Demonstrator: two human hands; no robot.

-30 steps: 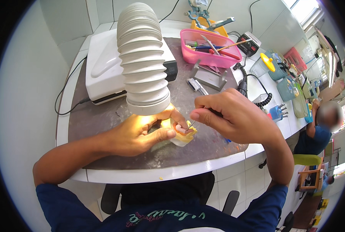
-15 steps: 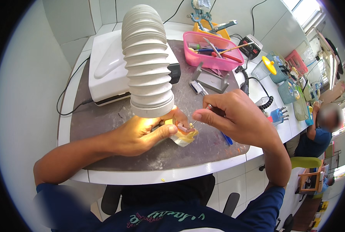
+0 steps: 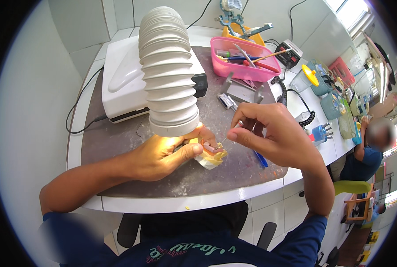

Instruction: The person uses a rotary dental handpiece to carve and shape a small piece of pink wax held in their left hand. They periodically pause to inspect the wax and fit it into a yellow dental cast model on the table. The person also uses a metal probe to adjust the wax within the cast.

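Observation:
Under the mouth of a ribbed white hose [image 3: 169,89], my left hand [image 3: 160,155] grips a small yellow and white dental cast [image 3: 212,162], thumb on its near side. Pinkish-orange material shows on top of the cast; finer detail is too small to make out. Between thumb and fingers, my right hand [image 3: 274,135] pinches a thin metal dental instrument [image 3: 224,141], whose tip points down and left at the cast. Partly behind the right hand lies a brush [image 3: 227,101] with pale bristles; the blue handle end shows below the hand.
A white machine [image 3: 125,73] stands at the back left. Behind my right hand are a grey metal stand [image 3: 245,92] and a pink basket of tools [image 3: 223,66]. Farther right are a coiled cord [image 3: 306,119], a yellow-lidded cup [image 3: 301,81] and a seated person [image 3: 363,155].
My right hand has shifted slightly right, and its fingers have changed position, with more of the instrument showing. The left hand and the cast stay nearly in place.

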